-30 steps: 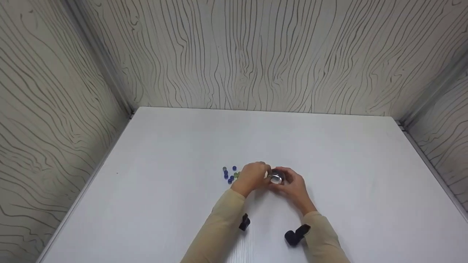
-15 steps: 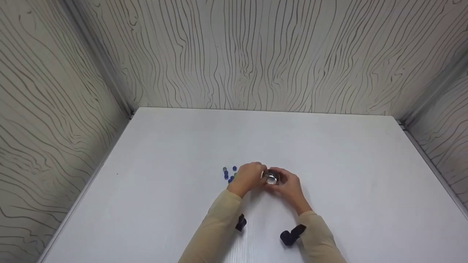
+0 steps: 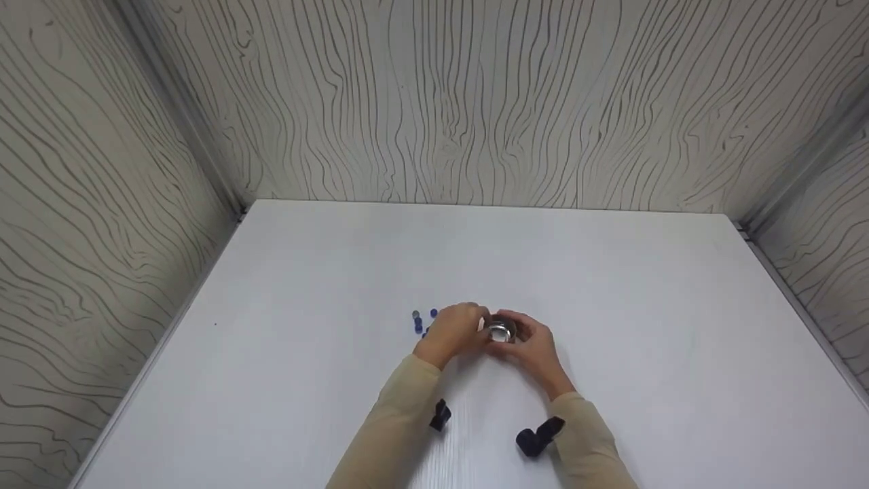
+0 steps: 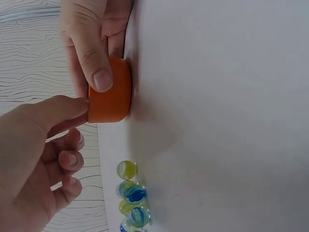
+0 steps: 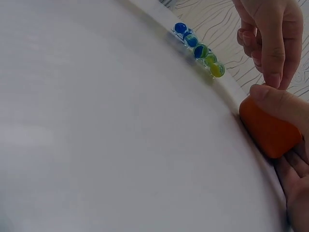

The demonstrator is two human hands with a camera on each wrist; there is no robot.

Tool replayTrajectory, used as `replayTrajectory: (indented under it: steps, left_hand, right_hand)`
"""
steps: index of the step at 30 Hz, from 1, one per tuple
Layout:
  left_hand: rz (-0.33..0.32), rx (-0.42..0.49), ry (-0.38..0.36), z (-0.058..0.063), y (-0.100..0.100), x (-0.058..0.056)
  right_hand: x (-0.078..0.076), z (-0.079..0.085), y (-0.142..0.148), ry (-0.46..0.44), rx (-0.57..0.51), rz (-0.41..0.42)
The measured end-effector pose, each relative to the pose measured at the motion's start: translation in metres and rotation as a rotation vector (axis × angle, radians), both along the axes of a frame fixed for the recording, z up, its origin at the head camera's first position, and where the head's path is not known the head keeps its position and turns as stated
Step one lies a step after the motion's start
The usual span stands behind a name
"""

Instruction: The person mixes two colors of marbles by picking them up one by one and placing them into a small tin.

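Note:
A small orange cup (image 4: 113, 104) with a shiny silvery inside stands on the white table; in the head view its opening (image 3: 501, 333) faces up between both hands. My right hand (image 3: 535, 345) holds the cup from the right, thumb on the near side and fingers round the far side. At the cup's left rim, my left hand (image 3: 450, 331) pinches with thumb and forefinger, its other fingers curled in the left wrist view. The fingertips inside the rim are hidden. Several glass marbles (image 4: 133, 193), blue and yellow-green, lie left of the cup, partly behind the left hand in the head view.
The white tabletop (image 3: 326, 272) extends around the hands. Wood-patterned panels (image 3: 434, 102) rise at the back and on both sides. A black wrist camera (image 3: 531, 443) hangs at the right sleeve, and another black device (image 3: 440, 415) at the left sleeve.
Both hands and the cup have shifted slightly left together, toward the marbles. The left hand now covers more of the marbles; those still visible lie where they were.

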State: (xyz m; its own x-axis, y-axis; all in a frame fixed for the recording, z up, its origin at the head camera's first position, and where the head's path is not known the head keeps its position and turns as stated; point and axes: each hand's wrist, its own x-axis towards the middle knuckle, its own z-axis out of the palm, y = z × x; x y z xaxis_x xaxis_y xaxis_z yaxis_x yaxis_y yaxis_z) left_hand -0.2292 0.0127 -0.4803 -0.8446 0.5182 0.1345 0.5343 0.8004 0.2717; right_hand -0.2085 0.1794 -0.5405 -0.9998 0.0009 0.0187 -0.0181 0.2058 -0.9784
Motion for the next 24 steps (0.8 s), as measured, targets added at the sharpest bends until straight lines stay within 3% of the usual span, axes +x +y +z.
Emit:
replayTrajectory:
  steps: [13,24]
  left_hand:
    - [0.008,0.045,-0.063,0.004,-0.012,-0.001]
    - [0.040,0.088,-0.040,0.010,-0.028,-0.004]
  right_hand:
    - [-0.001,-0.003,-0.003,0.006,0.011,-0.020]
    - [0.000,0.000,-0.003,-0.011,0.046,-0.023]
